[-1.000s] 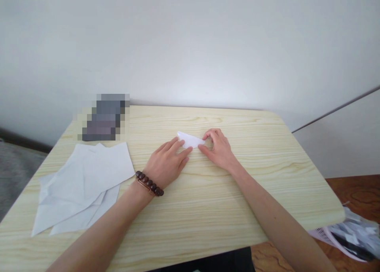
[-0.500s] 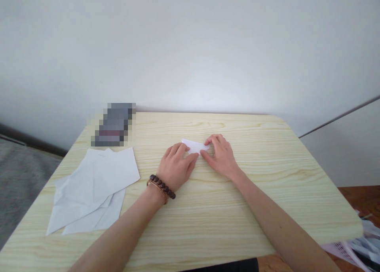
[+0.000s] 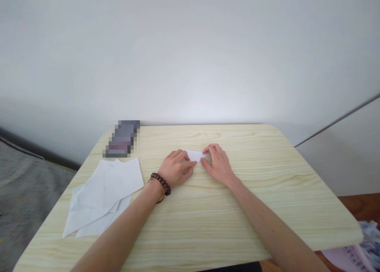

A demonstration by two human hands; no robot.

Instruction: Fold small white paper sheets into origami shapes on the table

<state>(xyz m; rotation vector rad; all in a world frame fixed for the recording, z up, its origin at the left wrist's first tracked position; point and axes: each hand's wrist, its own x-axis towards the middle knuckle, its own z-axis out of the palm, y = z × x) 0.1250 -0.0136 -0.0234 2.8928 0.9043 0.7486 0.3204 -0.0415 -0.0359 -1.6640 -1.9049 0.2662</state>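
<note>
A small folded paper [image 3: 196,155] lies mid-worktop [image 3: 237,208], mostly hidden under both hands. The left hand [image 3: 175,170] presses it with flat fingers, gripping nothing. The right hand [image 3: 218,166] curls over its right end; whether those fingers pinch it is unclear. Past the loose sheets [image 3: 103,189], a dark object [image 3: 122,139] is pixelated.

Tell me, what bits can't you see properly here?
- Small folded white paper: head view, mostly covered by the left hand and right hand; shape unclear.
- Dark flat object: head view, blurred into squares.
- Pink plastic basket: head view, cut off by the bottom-right corner.
</note>
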